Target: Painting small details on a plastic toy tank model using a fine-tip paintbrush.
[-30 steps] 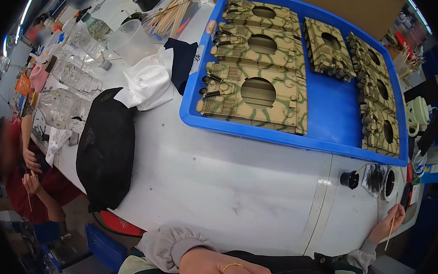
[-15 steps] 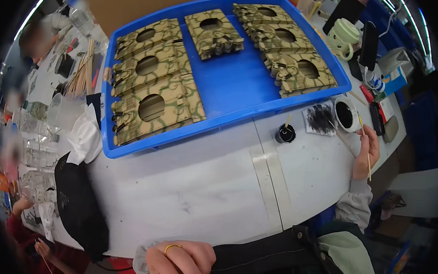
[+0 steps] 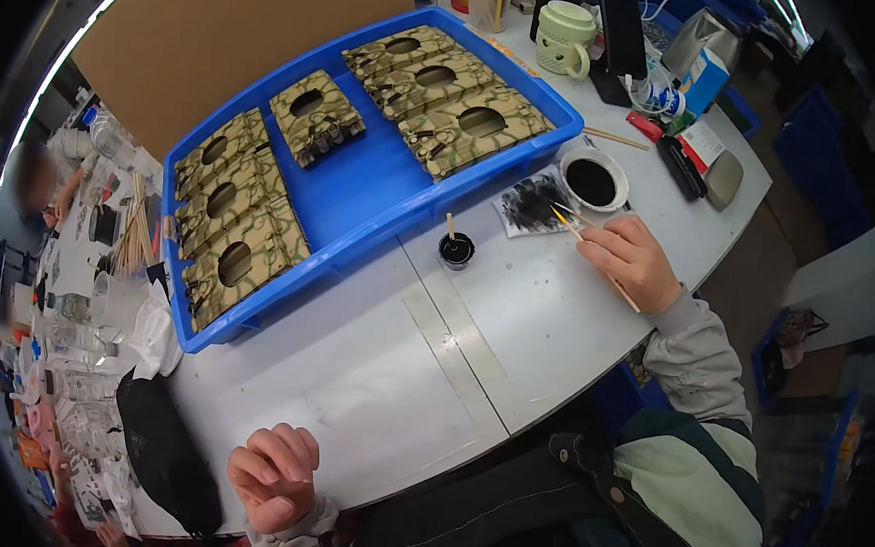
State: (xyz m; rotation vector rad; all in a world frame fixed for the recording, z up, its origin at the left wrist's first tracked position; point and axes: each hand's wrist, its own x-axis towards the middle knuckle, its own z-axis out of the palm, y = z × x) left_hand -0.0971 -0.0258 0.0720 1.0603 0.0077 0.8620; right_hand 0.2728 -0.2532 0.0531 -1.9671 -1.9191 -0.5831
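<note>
My right hand [image 3: 637, 263] grips a thin wooden paintbrush [image 3: 612, 281], its yellowish tip over a white pad [image 3: 514, 221] smeared with black. Beside the pad is a round white dish [image 3: 619, 174] of black liquid. Nearer the table's middle sits a small cup [image 3: 456, 262] of black paint with a stick in it. Past these, a blue tray [image 3: 362, 194] holds several model pieces [image 3: 312, 115] in tan and green camouflage, each with a round hole. My left hand [image 3: 273, 472] is raised at the near table edge, fingers loosely curled and apart, holding nothing.
A black cloth bundle [image 3: 168, 453] and a white crumpled cloth [image 3: 157, 329] lie to the left, near clear bottles. On the right are a green mug [image 3: 564, 43], a phone on a stand [image 3: 622, 34] and a black case [image 3: 681, 168]. Another person sits far left.
My right hand has brought the paintbrush from beside the dish leftward to the smeared pad. My left hand has risen and loosened its fingers. The view has turned rightward.
</note>
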